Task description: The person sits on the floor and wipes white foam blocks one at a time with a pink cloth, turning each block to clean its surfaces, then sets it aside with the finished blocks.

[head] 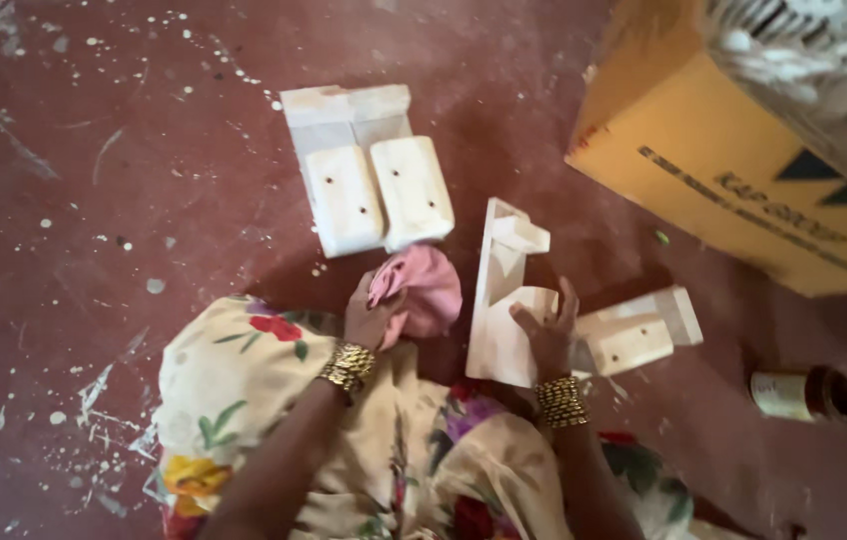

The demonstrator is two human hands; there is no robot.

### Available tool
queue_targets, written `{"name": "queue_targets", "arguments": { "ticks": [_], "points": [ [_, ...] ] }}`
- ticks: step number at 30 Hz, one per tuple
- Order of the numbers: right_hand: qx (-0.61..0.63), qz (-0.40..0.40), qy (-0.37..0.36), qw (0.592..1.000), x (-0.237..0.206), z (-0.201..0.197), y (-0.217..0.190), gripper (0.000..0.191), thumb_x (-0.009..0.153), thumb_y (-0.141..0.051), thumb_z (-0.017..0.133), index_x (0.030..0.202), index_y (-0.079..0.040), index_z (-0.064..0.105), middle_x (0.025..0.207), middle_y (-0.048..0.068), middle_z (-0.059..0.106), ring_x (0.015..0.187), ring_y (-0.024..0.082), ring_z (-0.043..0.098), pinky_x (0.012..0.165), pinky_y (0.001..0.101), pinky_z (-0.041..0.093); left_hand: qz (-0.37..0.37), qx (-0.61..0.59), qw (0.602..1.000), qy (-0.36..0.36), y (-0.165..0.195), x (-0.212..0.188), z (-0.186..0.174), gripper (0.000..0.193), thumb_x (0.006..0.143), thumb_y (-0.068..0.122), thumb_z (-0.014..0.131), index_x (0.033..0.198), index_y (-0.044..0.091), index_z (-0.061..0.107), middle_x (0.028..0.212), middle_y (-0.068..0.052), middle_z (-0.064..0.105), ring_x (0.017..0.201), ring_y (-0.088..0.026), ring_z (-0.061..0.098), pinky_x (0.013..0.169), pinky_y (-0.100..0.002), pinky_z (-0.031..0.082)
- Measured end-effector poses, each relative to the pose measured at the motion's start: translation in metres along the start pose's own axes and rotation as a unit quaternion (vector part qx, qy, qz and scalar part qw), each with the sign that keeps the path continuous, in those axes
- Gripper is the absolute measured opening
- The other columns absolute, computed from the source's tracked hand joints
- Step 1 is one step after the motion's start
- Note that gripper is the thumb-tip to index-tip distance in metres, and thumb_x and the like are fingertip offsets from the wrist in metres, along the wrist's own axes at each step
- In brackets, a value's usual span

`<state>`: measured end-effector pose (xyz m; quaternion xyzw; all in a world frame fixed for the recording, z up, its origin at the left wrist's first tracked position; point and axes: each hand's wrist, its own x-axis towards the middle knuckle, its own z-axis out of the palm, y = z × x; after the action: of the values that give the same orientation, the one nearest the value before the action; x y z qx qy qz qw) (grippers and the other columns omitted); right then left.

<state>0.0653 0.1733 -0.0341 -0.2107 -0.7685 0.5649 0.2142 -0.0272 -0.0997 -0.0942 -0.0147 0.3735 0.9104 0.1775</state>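
The red floor, flecked w/ pale paint spatter, fills the left of the view, and a floral-print garment is spread over the lap at approx. 7 o'clock. At 11 o'clock from the hands, a finished-looking wooden bracket assembly is laid flat, two rounded blocks side by side w/ small holes facing up; it is set well apart from the hands, prob. parked out of the working area. The left hand, w/ a gold bangle at the wrist, is closed around a pink cloth, which is bunched into a pad and kept just beside the workpiece, apparently so a face can be wiped or rubbed. The right hand, also bangled, is pressed w/ spread fingers against a pale wooden bracket that is stood on edge at centre; the fingers are curled over its lower part, so the piece is steadied rather than lifted. Whether it is fully gripped can't be told from this angle. Behind that hand, toward 3 o'clock, another wooden piece is lying flat on the floor, touching or nearly touching the hand. At 1 o'clock a yellow cardboard box is tilted, w/ white stuff inside at the top. At 4 o'clock a small tin is lying on its side, near but clear of the work.
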Motion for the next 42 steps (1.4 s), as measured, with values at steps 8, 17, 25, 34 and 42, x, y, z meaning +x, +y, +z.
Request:
{"name": "queue_targets", "arguments": {
  "ticks": [8, 17, 25, 34, 42],
  "points": [
    [-0.320, -0.093, -0.015, 0.943, 0.097, 0.085, -0.036, 0.105, 0.074, -0.045, 0.092, 0.155, -0.004, 0.039, 0.155, 0.022, 0.047, 0.140, 0.037, 0.051, 0.113, 0.0470, 0.048, 0.231, 0.504, 0.832, 0.006, 0.031, 0.011, -0.010, 0.061, 0.067, 0.010, 0.085, 0.123, 0.006, 0.061, 0.127, -0.019, 0.066, 0.110, -0.030, 0.065, 0.094, -0.034, 0.054],
    [-0.075, -0.033, -0.165, 0.983, 0.175, 0.171, -0.066, 0.108, 0.076, -0.049, 0.091, 0.156, -0.008, 0.030, 0.147, 0.027, 0.057, 0.131, 0.041, 0.061, 0.107, 0.0488, 0.053, 0.059, 0.053, 0.991, 0.106, -0.004, 0.031, -0.030, 0.079, 0.080, -0.018, 0.058, 0.154, 0.001, 0.034, 0.141, -0.017, 0.058, 0.128, -0.024, 0.060, 0.107, -0.032, 0.051],
    [-0.203, 0.028, 0.017, 0.979, 0.106, 0.174, -0.033, 0.118, 0.071, -0.059, 0.087, 0.163, -0.010, 0.032, 0.162, 0.034, 0.019, 0.147, 0.042, 0.030, 0.114, 0.0542, 0.041, 0.016, -0.046, 0.994, 0.103, 0.007, 0.024, -0.018, 0.106, 0.074, -0.023, 0.044, 0.166, 0.010, 0.004, 0.144, -0.015, 0.054, 0.122, -0.021, 0.061, 0.079, -0.024, 0.060],
    [-0.081, -0.022, -0.053, 0.995, 0.120, 0.214, -0.086, 0.125, 0.073, -0.050, 0.093, 0.159, 0.004, 0.021, 0.163, 0.028, 0.029, 0.150, 0.036, 0.036, 0.122, 0.0439, 0.036, 0.070, 0.055, 0.993, 0.081, 0.011, 0.041, -0.024, 0.104, 0.084, -0.022, 0.062, 0.166, 0.007, 0.005, 0.155, -0.018, 0.047, 0.137, -0.025, 0.051, 0.108, -0.030, 0.049],
    [-0.358, -0.159, -0.086, 0.916, 0.109, 0.163, -0.094, 0.119, 0.088, -0.066, 0.079, 0.163, 0.000, 0.016, 0.159, 0.036, 0.024, 0.148, 0.051, 0.027, 0.121, 0.0591, 0.026, 0.067, 0.136, 0.987, 0.056, 0.021, 0.033, -0.021, 0.089, 0.079, -0.014, 0.071, 0.157, 0.003, 0.032, 0.157, -0.012, 0.042, 0.141, -0.022, 0.046, 0.110, -0.034, 0.049]
  ]
}}
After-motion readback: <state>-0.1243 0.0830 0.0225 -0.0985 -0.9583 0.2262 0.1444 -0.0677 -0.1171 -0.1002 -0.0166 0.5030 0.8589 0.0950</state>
